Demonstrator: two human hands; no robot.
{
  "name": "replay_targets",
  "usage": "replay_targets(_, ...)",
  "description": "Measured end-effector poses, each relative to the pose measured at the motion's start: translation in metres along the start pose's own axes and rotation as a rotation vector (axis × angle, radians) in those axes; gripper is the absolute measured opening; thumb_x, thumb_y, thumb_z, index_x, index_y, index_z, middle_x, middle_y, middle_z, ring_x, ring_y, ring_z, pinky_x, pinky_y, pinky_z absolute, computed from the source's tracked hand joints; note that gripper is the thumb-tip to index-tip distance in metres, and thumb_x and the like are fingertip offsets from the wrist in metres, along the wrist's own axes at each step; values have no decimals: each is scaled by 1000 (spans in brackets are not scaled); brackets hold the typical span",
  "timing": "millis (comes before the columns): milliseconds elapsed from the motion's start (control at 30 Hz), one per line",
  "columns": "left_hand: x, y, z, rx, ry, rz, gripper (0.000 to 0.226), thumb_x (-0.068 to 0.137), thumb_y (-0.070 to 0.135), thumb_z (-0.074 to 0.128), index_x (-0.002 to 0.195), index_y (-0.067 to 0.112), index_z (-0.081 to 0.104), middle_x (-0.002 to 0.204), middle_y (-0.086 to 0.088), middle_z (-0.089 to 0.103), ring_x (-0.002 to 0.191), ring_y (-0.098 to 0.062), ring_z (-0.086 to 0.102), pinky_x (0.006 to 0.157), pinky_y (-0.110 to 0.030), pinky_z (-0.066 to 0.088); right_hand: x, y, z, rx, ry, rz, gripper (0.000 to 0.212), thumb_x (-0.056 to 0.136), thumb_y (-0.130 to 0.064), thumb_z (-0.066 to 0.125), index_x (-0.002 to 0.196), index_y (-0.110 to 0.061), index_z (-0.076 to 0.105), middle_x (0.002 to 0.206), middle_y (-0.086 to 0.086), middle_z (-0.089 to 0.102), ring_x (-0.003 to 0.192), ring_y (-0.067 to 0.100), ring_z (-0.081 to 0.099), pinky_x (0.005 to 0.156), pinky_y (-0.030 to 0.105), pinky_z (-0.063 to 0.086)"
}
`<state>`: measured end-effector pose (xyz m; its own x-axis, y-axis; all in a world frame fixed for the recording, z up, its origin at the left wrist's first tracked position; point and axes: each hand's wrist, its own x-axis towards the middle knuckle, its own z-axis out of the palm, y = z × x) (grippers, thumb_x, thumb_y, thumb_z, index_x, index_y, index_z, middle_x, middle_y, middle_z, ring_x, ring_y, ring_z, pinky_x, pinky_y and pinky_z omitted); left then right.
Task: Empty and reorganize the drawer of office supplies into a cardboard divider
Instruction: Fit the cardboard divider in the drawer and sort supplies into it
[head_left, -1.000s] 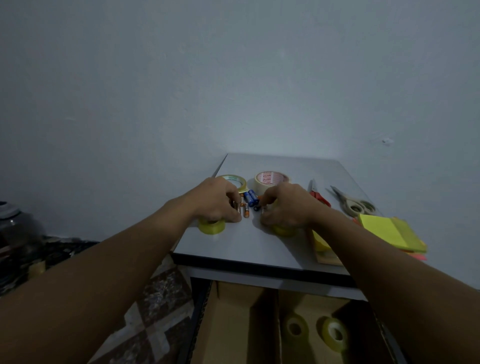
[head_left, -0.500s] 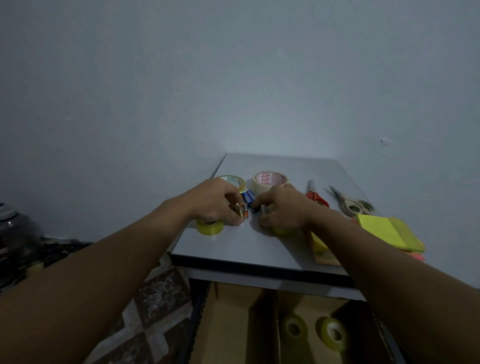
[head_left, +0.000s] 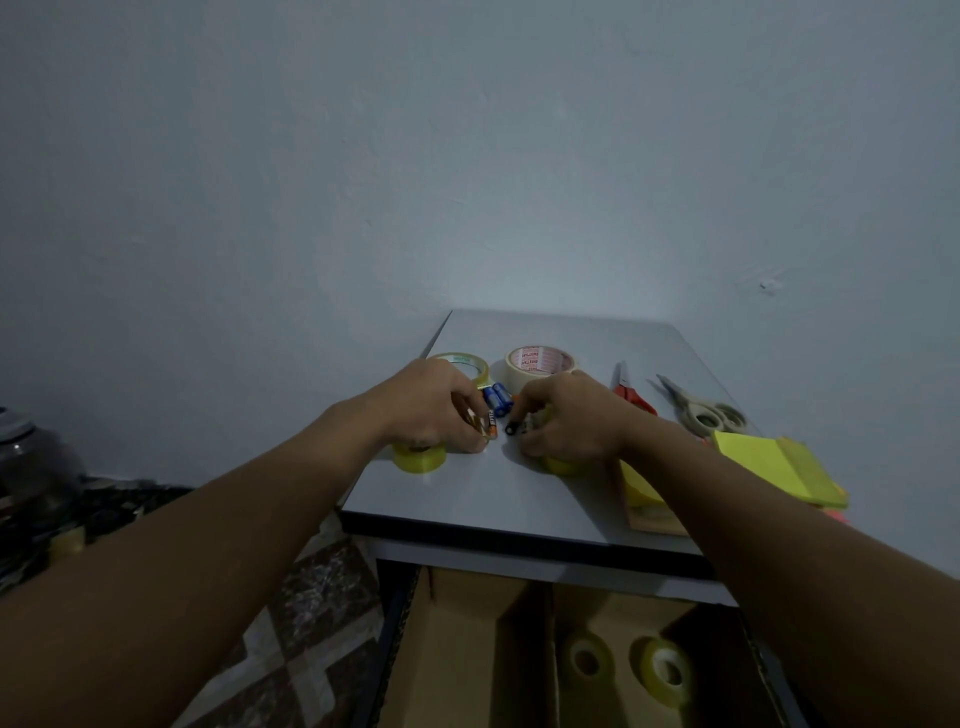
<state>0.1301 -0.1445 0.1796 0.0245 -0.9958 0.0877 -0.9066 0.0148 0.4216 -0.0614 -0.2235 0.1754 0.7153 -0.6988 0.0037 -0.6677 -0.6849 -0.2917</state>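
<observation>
Both hands rest on the grey desk top (head_left: 467, 499) over a small cluster of batteries. My left hand (head_left: 434, 405) pinches orange-and-gold batteries (head_left: 487, 423) between fingers and thumb. My right hand (head_left: 566, 421) closes on a dark battery (head_left: 517, 427). Two blue batteries (head_left: 497, 397) lie between the hands. Small yellow tape rolls sit under each wrist, one on the left (head_left: 418, 457) and one on the right (head_left: 563, 465). Below the desk, the open drawer holds a cardboard divider (head_left: 545, 649) with two tape rolls (head_left: 667, 670) in its right compartment.
A clear tape roll (head_left: 462, 361) and a masking tape roll (head_left: 537, 364) stand behind the hands. Red-handled scissors (head_left: 631, 392), grey scissors (head_left: 701, 410) and yellow sticky-note pads (head_left: 774, 467) lie at the right. A wall is close behind; tiled floor at the left.
Both hands have drawn slightly together over the batteries. The left fingers have gathered the orange batteries, and the right fingers have closed on a dark one.
</observation>
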Motion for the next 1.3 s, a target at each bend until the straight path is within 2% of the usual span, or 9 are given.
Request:
replay_targets(167, 4, 0, -2, 46, -12, -7, 38, 70, 40, 87, 106, 31, 77, 101, 9, 70, 83, -4, 60, 61, -18, 42, 2, 0, 1, -54, 0, 32, 55, 84, -40, 67, 136, -30, 52, 138, 7, 50, 129, 30, 40, 104, 42, 43)
replay_targets(267, 5, -1, -2, 53, -14, 5, 37, 70, 41, 86, 105, 31, 77, 100, 10, 70, 82, -2, 60, 61, -17, 41, 4, -1, 1, -56, 20, 21, 53, 88, -38, 65, 137, -24, 52, 135, 8, 53, 127, 28, 45, 99, 34, 42)
replay_targets(367, 4, -3, -2, 49, -8, 17, 38, 70, 41, 86, 105, 32, 77, 99, 12, 70, 80, 0, 59, 60, -16, 39, 5, -1, 3, -107, 16, 31, 53, 89, -40, 62, 139, -27, 51, 138, 8, 51, 134, 31, 38, 110, 44, 37)
replay_targets(467, 4, -4, -3, 67, -33, 30, 39, 72, 41, 85, 109, 32, 76, 103, 11, 69, 81, -1, 57, 61, -17, 39, 4, -1, 3, -94, 4, 21, 47, 86, -40, 65, 131, -31, 55, 139, 6, 49, 135, 31, 34, 110, 48, 36)
replay_targets(667, 4, -1, -7, 86, -80, 33, 41, 72, 39, 86, 110, 30, 75, 106, 9, 69, 83, -2, 58, 62, -16, 41, 3, 1, 1, -53, 19, 5, 44, 84, -44, 69, 125, -32, 60, 136, 4, 51, 127, 27, 42, 98, 38, 44)
replay_targets(767, 3, 0, -7, 94, -69, 52, 38, 73, 39, 86, 108, 30, 76, 101, 11, 67, 80, 1, 57, 61, -16, 40, 2, -1, 1, -18, 28, -33, 42, 85, -45, 71, 122, -26, 64, 126, 1, 60, 112, 17, 50, 85, 27, 41)
replay_targets(967, 1, -5, -7, 64, -26, 76, 37, 69, 42, 86, 104, 33, 77, 99, 13, 70, 84, -2, 62, 66, -18, 45, 0, -5, 2, -18, 55, -64, 40, 86, -43, 71, 118, -20, 67, 116, 0, 65, 97, 11, 56, 67, 14, 38)
replay_targets(1167, 0, -6, -8, 50, -19, 93, 35, 69, 41, 86, 101, 35, 77, 95, 15, 69, 82, -2, 63, 63, -17, 43, -3, -13, 0, -43, 43, -82, 36, 88, -39, 69, 116, -16, 68, 111, 2, 67, 95, 12, 61, 71, 15, 44)
replay_targets(1300, 0, -9, -7, 28, -13, 88, 33, 69, 40, 85, 101, 36, 75, 92, 17, 68, 82, -4, 64, 66, -20, 45, 1, -15, 0, -71, 29, -86, 35, 88, -39, 70, 114, -17, 69, 109, 4, 70, 95, 15, 65, 81, 22, 52)
